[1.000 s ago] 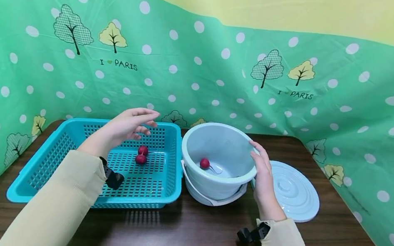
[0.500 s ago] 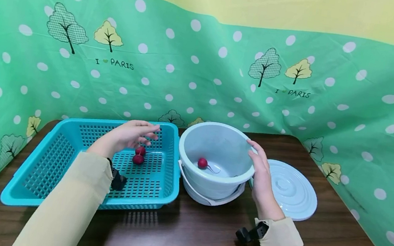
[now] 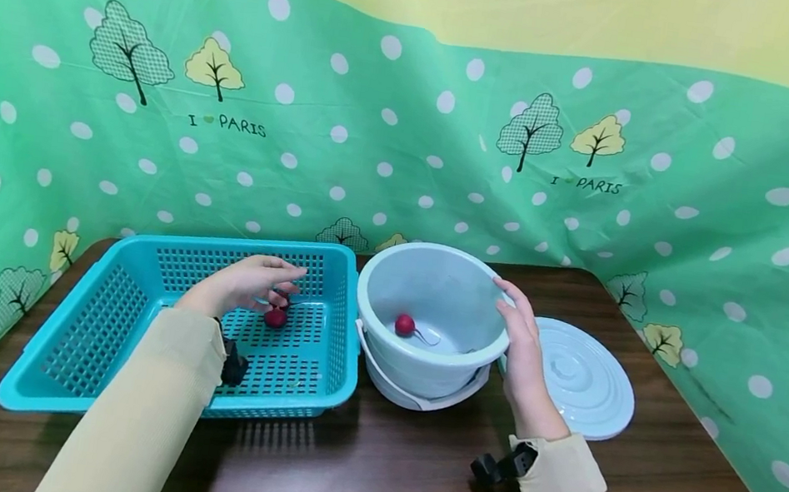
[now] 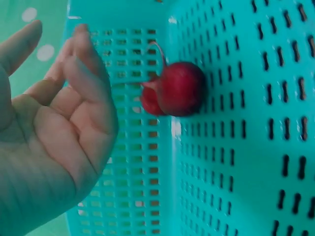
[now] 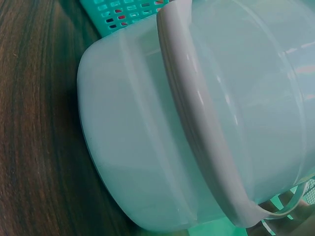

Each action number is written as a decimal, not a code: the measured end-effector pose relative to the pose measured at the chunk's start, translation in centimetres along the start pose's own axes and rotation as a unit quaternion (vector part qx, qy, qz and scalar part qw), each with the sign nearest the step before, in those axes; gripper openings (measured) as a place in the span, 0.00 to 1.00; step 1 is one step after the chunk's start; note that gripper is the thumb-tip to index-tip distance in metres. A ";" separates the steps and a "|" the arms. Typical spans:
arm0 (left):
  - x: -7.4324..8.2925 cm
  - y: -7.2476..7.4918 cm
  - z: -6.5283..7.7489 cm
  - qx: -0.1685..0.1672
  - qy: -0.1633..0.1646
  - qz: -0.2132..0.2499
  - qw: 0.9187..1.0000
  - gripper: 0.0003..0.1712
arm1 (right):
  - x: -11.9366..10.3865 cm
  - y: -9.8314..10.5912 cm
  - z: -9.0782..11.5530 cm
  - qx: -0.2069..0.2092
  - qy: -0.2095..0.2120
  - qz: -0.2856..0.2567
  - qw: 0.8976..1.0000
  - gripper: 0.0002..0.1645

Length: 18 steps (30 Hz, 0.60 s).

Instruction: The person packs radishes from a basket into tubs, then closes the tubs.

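Observation:
My left hand [image 3: 245,286] hovers inside the turquoise plastic basket [image 3: 329,388], fingers loosely bent and nothing between them. Just beneath and beside it lie two red radishes [image 3: 275,317], one partly covered by the hand in the head view. In the left wrist view the radishes [image 4: 182,89] sit together, apart from the palm, their thin roots showing. My right hand [image 3: 528,357] holds the right rim of a pale blue bucket [image 3: 415,371]. One radish [image 3: 404,325] with a long root lies on the bucket's bottom. In the right wrist view the bucket's side [image 5: 133,137] hides the fingers.
A round pale blue lid [image 3: 583,382] lies on the dark wooden table [image 3: 378,471], right of the bucket. The bucket's handle [image 5: 197,113] hangs down its front. Basket and bucket stand side by side. A green dotted cloth [image 3: 380,135] hangs behind.
My left hand has come down lower into the basket, closer to the radishes, and now covers part of one. The right hand has stayed on the bucket rim. The view has shifted slightly.

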<state>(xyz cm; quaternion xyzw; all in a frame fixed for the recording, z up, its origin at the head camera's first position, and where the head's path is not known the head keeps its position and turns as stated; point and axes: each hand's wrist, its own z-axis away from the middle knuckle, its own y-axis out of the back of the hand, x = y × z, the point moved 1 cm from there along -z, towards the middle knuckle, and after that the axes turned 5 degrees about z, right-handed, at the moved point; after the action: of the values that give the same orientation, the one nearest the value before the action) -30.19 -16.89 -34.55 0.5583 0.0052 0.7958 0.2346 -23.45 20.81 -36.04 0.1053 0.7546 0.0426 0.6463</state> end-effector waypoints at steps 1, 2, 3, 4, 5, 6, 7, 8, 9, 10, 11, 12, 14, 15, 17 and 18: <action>-0.2 0.1 0.0 0.000 0.004 -0.006 1.000 0.36 | 0.0 0.0 0.0 0.000 0.001 0.000 1.000 0.30; -0.4 0.2 0.0 0.001 0.009 -0.012 1.000 0.36 | 0.0 0.0 0.0 0.000 0.001 0.000 1.000 0.30; -0.5 0.3 0.0 0.003 0.012 -0.015 1.000 0.36 | 0.0 0.0 0.0 0.000 0.000 0.000 1.000 0.30; -0.6 0.4 0.0 0.003 0.016 -0.014 1.000 0.36 | 0.0 0.0 0.0 0.000 0.000 0.000 1.000 0.30; -0.7 0.5 0.0 0.003 0.020 -0.013 1.000 0.36 | 0.0 0.0 0.0 0.001 -0.001 0.000 1.000 0.30; -0.8 0.6 0.0 0.003 0.023 -0.012 1.000 0.36 | 0.0 0.0 0.0 0.001 -0.001 -0.001 1.000 0.29; -0.9 0.7 -0.1 0.004 0.024 -0.011 1.000 0.36 | 0.0 0.0 0.0 0.001 -0.002 -0.001 1.000 0.29; -1.0 0.7 -0.1 0.002 0.023 -0.010 1.000 0.37 | 0.0 0.0 0.0 0.002 -0.003 -0.002 1.000 0.29; -1.1 0.8 -0.2 0.003 0.024 -0.007 1.000 0.36 | 0.0 0.0 0.0 0.002 -0.003 -0.002 1.000 0.29; -1.2 0.8 -0.2 0.002 0.026 -0.006 1.000 0.36 | 0.0 0.0 0.0 0.002 -0.003 -0.003 1.000 0.29; -1.2 0.8 -0.3 0.002 0.027 -0.005 1.000 0.36 | 0.0 0.0 0.0 0.001 -0.003 -0.003 1.000 0.29; -1.3 0.9 -0.3 0.002 0.028 -0.005 1.000 0.36 | 0.0 0.0 0.0 0.001 -0.003 -0.004 1.000 0.29; -1.5 0.9 -0.3 -0.001 0.031 -0.006 1.000 0.35 | 0.0 0.0 0.0 -0.001 -0.003 -0.004 1.000 0.29; -1.6 1.0 -0.4 0.000 0.033 -0.005 0.999 0.35 | 0.0 0.0 0.0 -0.001 -0.004 -0.004 1.000 0.29; -1.6 1.0 -0.4 0.002 0.034 -0.005 0.999 0.34 | 0.0 0.0 0.0 -0.001 -0.004 -0.005 1.000 0.29; -1.7 1.0 -0.4 0.002 0.035 -0.004 0.999 0.34 | 0.0 0.0 0.0 0.000 -0.003 -0.004 1.000 0.29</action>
<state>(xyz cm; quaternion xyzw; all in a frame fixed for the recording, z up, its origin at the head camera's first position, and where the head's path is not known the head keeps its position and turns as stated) -30.45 -18.33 -35.91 0.5310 0.0174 0.8137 0.2360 -23.42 20.81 -35.99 0.1019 0.7533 0.0397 0.6486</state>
